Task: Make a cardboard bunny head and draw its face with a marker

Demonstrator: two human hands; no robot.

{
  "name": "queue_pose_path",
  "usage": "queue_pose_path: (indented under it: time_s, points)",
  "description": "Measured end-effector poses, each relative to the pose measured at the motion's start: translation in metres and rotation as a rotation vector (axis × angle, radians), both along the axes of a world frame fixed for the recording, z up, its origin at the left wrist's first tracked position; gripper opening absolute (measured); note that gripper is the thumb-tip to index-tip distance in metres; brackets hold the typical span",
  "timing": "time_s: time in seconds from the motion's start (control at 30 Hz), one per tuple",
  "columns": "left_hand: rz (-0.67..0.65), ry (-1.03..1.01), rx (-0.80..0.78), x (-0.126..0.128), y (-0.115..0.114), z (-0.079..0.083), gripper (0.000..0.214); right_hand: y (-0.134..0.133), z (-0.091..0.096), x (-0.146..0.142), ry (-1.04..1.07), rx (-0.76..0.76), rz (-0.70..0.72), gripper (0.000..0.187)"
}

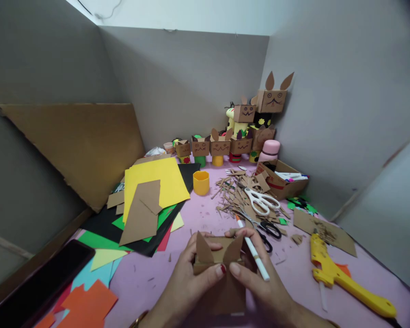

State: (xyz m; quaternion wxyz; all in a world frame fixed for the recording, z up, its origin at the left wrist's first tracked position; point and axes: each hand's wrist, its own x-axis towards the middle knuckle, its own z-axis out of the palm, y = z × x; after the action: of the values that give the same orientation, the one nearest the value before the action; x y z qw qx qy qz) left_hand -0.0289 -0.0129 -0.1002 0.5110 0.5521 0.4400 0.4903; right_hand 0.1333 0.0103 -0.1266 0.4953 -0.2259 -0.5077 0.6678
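Note:
Between my two hands is a small brown cardboard box (pixel 222 300) with two pointed ear-shaped pieces standing at its top. My left hand (pixel 193 269) is closed around the box's left side, its thumb on the near face. On the right side my right hand (pixel 256 284) grips the box, thumb pressed near the base of the right ear. A white marker (pixel 256 257) with an orange tip lies across the right hand, between thumb and forefinger. Just beyond the hands are black-handled scissors (pixel 269 229) and white-handled scissors (pixel 261 201) on cardboard scraps (pixel 230 191).
A yellow glue gun (pixel 345 282) lies at right, near a cardboard sheet (pixel 341 239). Coloured paper (pixel 172 175) and a phone (pixel 41 282) are at left. A yellow paper ring (pixel 201 183) stands mid-table. Several cardboard animal figures (pixel 220 148) and an open box of markers (pixel 290 187) sit behind.

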Motion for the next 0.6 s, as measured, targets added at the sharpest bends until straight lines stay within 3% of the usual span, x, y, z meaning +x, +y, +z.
queue_pose_path:
  time_s: [0.27,0.5,0.6]
  points:
    - [0.050,0.026,0.074,0.002,-0.011,0.003,0.025,-0.010,0.009,-0.001,0.036,-0.025,-0.040,0.046]
    - [0.005,0.066,0.188,-0.001,-0.014,0.004,0.026,-0.009,0.015,0.005,0.061,0.154,0.050,0.039]
    - [-0.005,0.064,0.218,-0.001,-0.014,0.002,0.026,-0.009,0.014,0.006,0.064,0.146,0.029,0.041]
